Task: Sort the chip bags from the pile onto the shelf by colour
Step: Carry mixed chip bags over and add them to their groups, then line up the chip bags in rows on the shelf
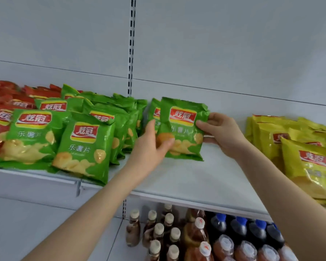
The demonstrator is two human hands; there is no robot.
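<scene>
Gripping green chip bag [181,129] upright on shelf [196,178] w/ both hands: left hand [151,146] at its lower-left edge, right hand [220,132] pinching its right edge.

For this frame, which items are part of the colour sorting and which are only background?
Part of the job:
green chip bag held upright by left hand and right hand
green chip bag group
red chip bags
yellow chip bags
white metal shelf

Just background:
brown sauce bottles
dark blue-capped drink bottles
</scene>
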